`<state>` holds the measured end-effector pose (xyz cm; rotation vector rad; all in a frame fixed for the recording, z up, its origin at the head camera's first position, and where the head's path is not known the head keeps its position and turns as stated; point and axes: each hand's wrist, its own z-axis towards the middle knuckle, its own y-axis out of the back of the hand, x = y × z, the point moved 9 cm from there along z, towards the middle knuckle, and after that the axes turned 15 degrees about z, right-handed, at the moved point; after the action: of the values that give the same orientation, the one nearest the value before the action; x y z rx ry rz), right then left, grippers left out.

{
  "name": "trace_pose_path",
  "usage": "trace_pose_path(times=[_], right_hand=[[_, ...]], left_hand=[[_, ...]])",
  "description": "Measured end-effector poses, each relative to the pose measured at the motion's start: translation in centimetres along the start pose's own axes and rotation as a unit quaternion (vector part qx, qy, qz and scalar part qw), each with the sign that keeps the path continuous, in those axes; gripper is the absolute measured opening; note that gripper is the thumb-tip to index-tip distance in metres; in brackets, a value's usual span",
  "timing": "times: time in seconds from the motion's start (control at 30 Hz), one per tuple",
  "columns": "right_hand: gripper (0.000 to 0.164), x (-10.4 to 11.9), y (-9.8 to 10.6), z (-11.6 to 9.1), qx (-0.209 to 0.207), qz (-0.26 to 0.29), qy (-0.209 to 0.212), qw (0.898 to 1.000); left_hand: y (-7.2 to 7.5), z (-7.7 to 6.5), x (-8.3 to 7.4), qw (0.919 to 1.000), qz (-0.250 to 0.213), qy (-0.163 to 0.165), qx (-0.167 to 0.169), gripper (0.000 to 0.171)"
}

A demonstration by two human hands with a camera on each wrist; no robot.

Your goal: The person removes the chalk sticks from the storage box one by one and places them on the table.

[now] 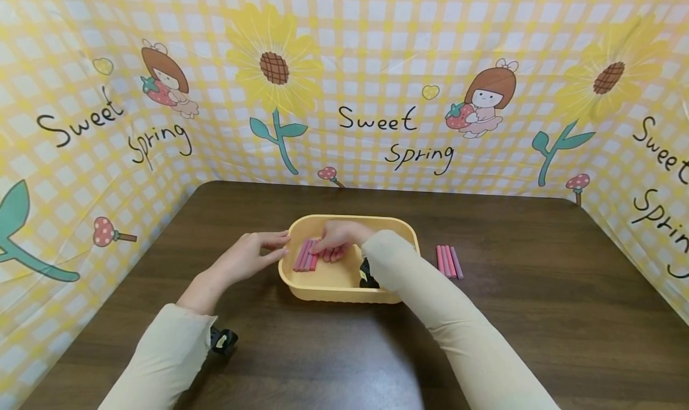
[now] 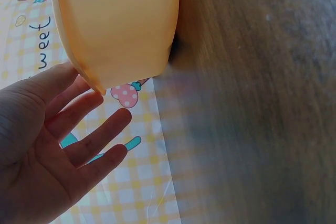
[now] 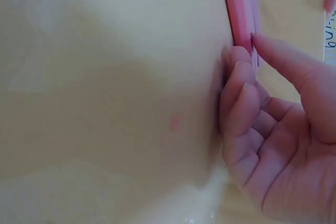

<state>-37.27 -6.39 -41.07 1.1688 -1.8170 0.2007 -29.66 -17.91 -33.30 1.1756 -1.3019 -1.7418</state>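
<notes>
My right hand (image 1: 338,241) reaches into a pale yellow plastic basin (image 1: 334,294). Its thumb and curled fingers pinch a reddish-pink stick (image 3: 239,17) near the basin floor; part of the stick is behind the fingertips. Beside that stick, several pink and mauve sticks (image 1: 302,257), chalk-like in shape, lie in a row at the basin's left end. My left hand (image 1: 244,257) touches the basin's left rim from outside, fingers extended and spread. In the left wrist view, the fingertips of the left hand (image 2: 52,145) meet the rim's edge.
To the right of the basin, several pink and mauve sticks (image 1: 448,262) lie side by side on the dark wooden table (image 1: 323,356). A yellow checked cloth (image 1: 366,69) with printed flowers and figures hangs behind the table and along its sides.
</notes>
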Motion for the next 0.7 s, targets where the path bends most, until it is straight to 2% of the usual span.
trace_pose_path(times=[0.13, 0.33, 0.7], right_hand=[[0.034, 0.13, 0.06, -0.08, -0.017, -0.013, 0.0, 1.0], [0.035, 0.32, 0.11, -0.29, -0.021, -0.028, 0.001, 0.999], [0.034, 0.04, -0.09, -0.36, 0.017, 0.003, -0.01, 1.0]], left_hand=[[-0.03, 0.02, 0.01, 1.0, 0.001, -0.001, -0.001, 0.037], [-0.22, 0.07, 0.17, 1.0, -0.001, 0.0, -0.001, 0.037], [-0.46, 0.16, 0.36, 1.0, -0.005, -0.005, -0.002, 0.037]])
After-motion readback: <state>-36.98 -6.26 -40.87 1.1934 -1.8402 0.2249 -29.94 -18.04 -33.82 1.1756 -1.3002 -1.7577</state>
